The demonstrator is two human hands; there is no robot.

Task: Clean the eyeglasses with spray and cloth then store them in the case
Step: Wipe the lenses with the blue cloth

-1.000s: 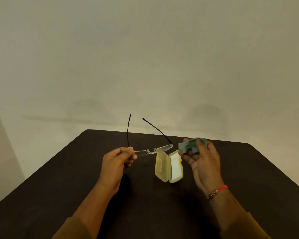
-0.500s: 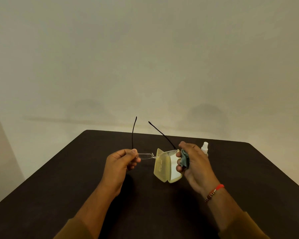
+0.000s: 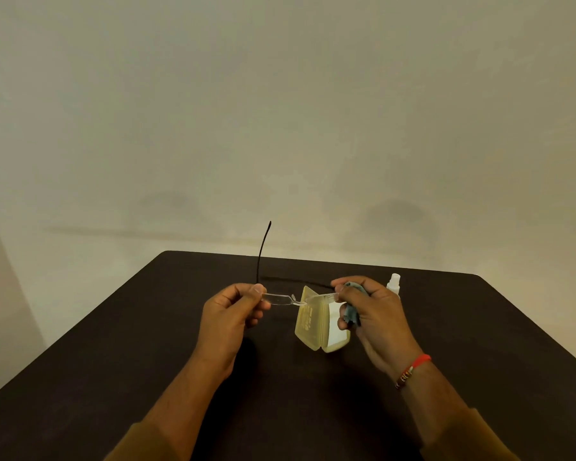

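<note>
Rimless eyeglasses (image 3: 280,298) with thin black temples hang in the air above the table, held at both ends. My left hand (image 3: 233,311) pinches the left lens corner; one temple stands up from it. My right hand (image 3: 369,311) pinches the right lens corner and also holds a crumpled grey-blue cloth (image 3: 351,312) in its palm. The right temple lies folded across, dark against the table. Below the glasses an open yellow case (image 3: 313,324) with a white lining rests on the table. A small white spray bottle (image 3: 394,286) stands just behind my right hand.
The dark brown table (image 3: 113,361) runs to a far edge close behind the case, with a plain beige wall beyond. A red thread bracelet is on my right wrist.
My right hand came in with the cloth and took hold of the right lens end. The right temple swung from pointing up to lying folded across. The glasses dropped lower, over the case.
</note>
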